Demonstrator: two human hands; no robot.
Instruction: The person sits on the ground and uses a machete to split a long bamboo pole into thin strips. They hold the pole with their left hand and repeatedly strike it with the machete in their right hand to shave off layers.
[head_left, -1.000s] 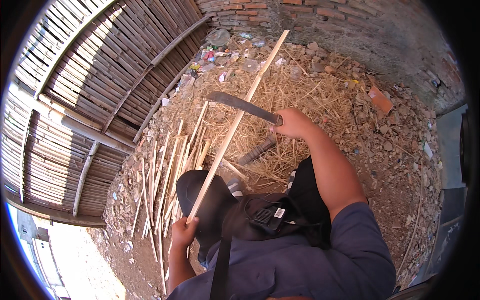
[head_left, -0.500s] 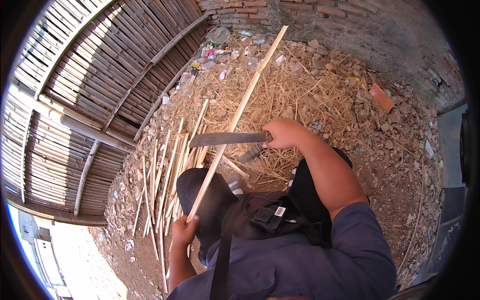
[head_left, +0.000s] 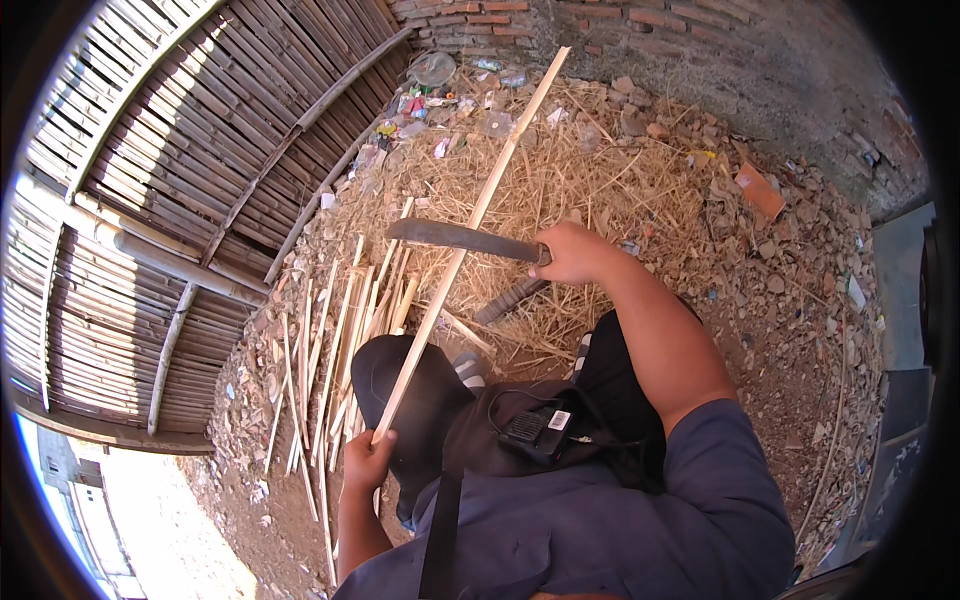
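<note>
My left hand (head_left: 369,460) is closed around the near end of a long pale bamboo strip (head_left: 490,190). The strip rises over my left knee and slants away to the far right. My right hand (head_left: 577,253) grips the handle of a machete (head_left: 455,236), whose dark blade points left and crosses the strip near its middle. Whether the edge touches the strip I cannot tell. Beneath the machete, a dark ridged rod (head_left: 512,300) lies on the shavings between my feet.
Many split bamboo strips (head_left: 328,370) lie on the ground to my left, by a slatted bamboo wall (head_left: 200,200). Straw-like shavings (head_left: 600,190) and litter cover the ground ahead, before a brick wall (head_left: 690,40). A broken orange tile (head_left: 762,190) lies at right.
The machete has moved away from me along the strip, and its blade now tilts with the tip farther off. My right hand has shifted slightly; my left hand keeps its place.
</note>
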